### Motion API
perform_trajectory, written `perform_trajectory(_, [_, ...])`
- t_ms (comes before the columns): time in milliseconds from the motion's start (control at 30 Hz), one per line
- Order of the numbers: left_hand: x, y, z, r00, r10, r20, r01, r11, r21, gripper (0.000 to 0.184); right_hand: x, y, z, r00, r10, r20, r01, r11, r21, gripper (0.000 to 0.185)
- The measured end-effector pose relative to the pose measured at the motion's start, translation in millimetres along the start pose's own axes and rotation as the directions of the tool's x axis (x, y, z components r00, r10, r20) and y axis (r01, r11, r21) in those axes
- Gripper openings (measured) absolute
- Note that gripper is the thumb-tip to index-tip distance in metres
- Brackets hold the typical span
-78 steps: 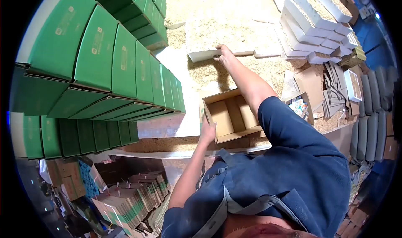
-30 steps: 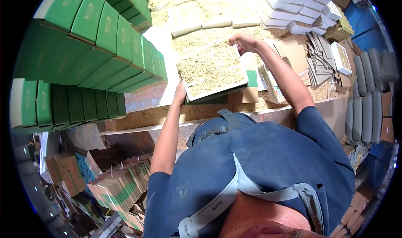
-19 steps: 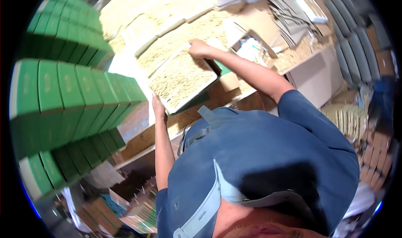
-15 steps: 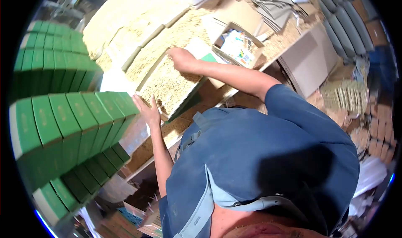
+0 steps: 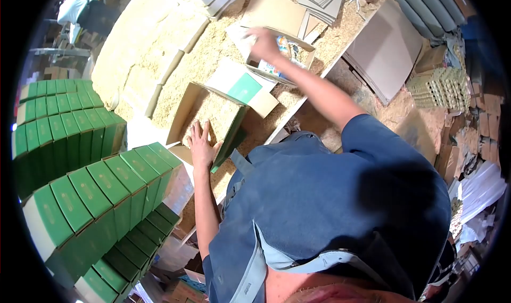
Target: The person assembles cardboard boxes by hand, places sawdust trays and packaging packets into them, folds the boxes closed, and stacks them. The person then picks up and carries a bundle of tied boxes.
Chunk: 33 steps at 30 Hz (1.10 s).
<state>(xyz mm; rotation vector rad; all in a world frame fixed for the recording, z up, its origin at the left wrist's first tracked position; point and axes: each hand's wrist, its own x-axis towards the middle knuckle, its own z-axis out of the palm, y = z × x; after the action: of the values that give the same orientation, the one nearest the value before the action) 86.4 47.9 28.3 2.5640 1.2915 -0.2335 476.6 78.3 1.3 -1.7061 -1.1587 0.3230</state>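
My left hand [image 5: 202, 146] reaches into an open cardboard box [image 5: 182, 108] with a green outer side. Its fingers are spread, resting on pale yellow loose material [image 5: 208, 108] inside the box. My right hand [image 5: 264, 46] is over the left edge of a smaller open carton [image 5: 307, 47] that holds small colourful packets [image 5: 282, 46]. Motion smears its fingers, and I cannot tell whether they hold anything. Between the two boxes lies a white and green flap or sheet [image 5: 245, 88].
Rows of green boxes [image 5: 109, 180] stand at the left. A heap of pale yellow material [image 5: 133, 52] covers the far table behind a long bar [image 5: 169, 75]. Flat cardboard sheets [image 5: 277, 11] lie at the back. A large board [image 5: 386, 50] leans against the table's right side.
My right hand has left the filled box and moved up and right to the packet carton. My left hand has gone from the box's outer edge to inside, onto the yellow material.
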Motion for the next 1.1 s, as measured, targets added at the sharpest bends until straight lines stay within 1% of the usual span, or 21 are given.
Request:
perform_trajectory(33, [1.3,-1.0,0.9,1.0,-0.008,0.008,0.008,1.0,-0.015,0.094,12.4,13.9,-31.0,0.959,0.262,-0.111,-0.271,0.96,-0.073,0.03])
perform_trajectory(67, [4.0,-2.0,4.5,1.0,-0.012,0.003,0.012,1.0,-0.012,0.094,20.1,43.4,-55.5,0.934,0.309,-0.177,-0.33,0.939,-0.101,0.033])
perform_trajectory(100, [4.7,-3.9,11.8,1.0,-0.026,0.015,0.027,1.0,-0.014,0.095,32.6,71.2,-72.4,0.911,0.341,-0.232,-0.396,0.879,-0.264,0.034])
perform_trajectory(167, [5.8,-5.4,19.9,0.999,-0.041,0.031,0.042,0.999,-0.012,0.097,50.3,100.2,-102.4,0.772,0.618,-0.149,-0.634,0.729,-0.26,0.048])
perform_trajectory(200, [7.0,-6.0,22.0,0.999,-0.04,0.033,0.04,0.999,0.0,0.098,55.2,112.5,-112.0,0.772,0.619,-0.146,-0.634,0.729,-0.258,0.048])
perform_trajectory(267, [7.6,-6.7,20.4,0.998,-0.036,0.047,0.036,0.999,0.003,0.099,64.8,130.3,-119.1,0.692,0.72,-0.058,-0.683,0.627,-0.375,0.069])
perform_trajectory(300, [7.3,-6.1,19.8,0.998,-0.043,0.045,0.043,0.999,0.01,0.099,67.7,132.9,-114.5,0.693,0.719,-0.05,-0.682,0.632,-0.369,0.069])
perform_trajectory(367, [6.6,-3.5,18.9,0.997,-0.056,0.056,0.056,0.998,-0.007,0.1,70.7,137.4,-102.3,0.672,0.712,-0.202,-0.71,0.542,-0.45,0.083])
perform_trajectory(400, [6.6,-2.9,18.1,0.997,-0.058,0.054,0.06,0.998,-0.025,0.099,72.7,143.0,-94.2,0.671,0.715,-0.196,-0.711,0.544,-0.445,0.083])
perform_trajectory(467, [6.1,-4.6,14.5,0.998,-0.05,0.037,0.052,0.997,-0.064,0.095,73.0,153.9,-79.6,0.684,0.601,-0.412,-0.707,0.41,-0.576,0.08])
perform_trajectory(500, [7.1,-1.6,9.6,0.999,-0.04,0.014,0.041,0.993,-0.113,0.091,74.8,152.9,-81.2,0.682,0.606,-0.41,-0.709,0.409,-0.574,0.08])
perform_trajectory(533, [7.3,1.6,5.1,0.999,-0.041,0.015,0.042,0.993,-0.11,0.091,78.6,150.0,-85.9,0.639,0.666,-0.385,-0.746,0.412,-0.524,0.074])
perform_trajectory(567, [6.8,4.5,0.2,0.996,-0.082,-0.017,0.077,0.978,-0.192,0.081,81.7,146.6,-89.0,0.595,0.721,-0.356,-0.779,0.41,-0.474,0.068])
perform_trajectory(600, [8.0,8.3,-5.0,0.991,-0.127,-0.049,0.108,0.955,-0.276,0.07,82.7,151.9,-91.2,0.598,0.719,-0.354,-0.778,0.414,-0.473,0.068])
perform_trajectory(633, [8.8,1.8,-1.9,0.99,-0.131,-0.051,0.112,0.955,-0.276,0.07,80.8,160.2,-95.7,0.634,0.715,-0.294,-0.762,0.514,-0.393,0.06])
perform_trajectory(667, [9.2,-5.9,0.5,0.983,-0.15,-0.106,0.111,0.945,-0.307,0.06,80.0,165.0,-98.6,0.672,0.702,-0.235,-0.737,0.604,-0.304,0.053])
perform_trajectory(733, [7.4,-5.4,-4.1,0.963,-0.217,-0.159,0.128,0.889,-0.439,0.04,83.6,159.0,-105.7,0.651,0.719,-0.242,-0.756,0.585,-0.294,0.046])
perform_trajectory(800, [4.2,-1.7,-13.7,0.955,-0.242,-0.168,0.143,0.88,-0.453,0.039,87.4,158.3,-110.3,0.614,0.736,-0.285,-0.789,0.559,-0.255,0.036])
perform_trajectory(933, [-2.6,14.0,-37.3,0.937,-0.282,-0.205,0.161,0.871,-0.465,0.035,91.9,166.1,-115.0,0.638,0.707,-0.304,-0.769,0.606,-0.204,0.036])
perform_trajectory(1033, [-5.2,32.2,-61.6,0.93,-0.281,-0.236,0.152,0.88,-0.45,0.034,88.9,165.5,-119.6,0.679,0.695,-0.238,-0.734,0.641,-0.225,0.037])
perform_trajectory(1100, [-3.1,47.4,-81.4,0.948,-0.215,-0.235,0.069,0.859,-0.507,0.033,79.3,156.0,-125.4,0.644,0.716,-0.27,-0.765,0.594,-0.249,0.038])
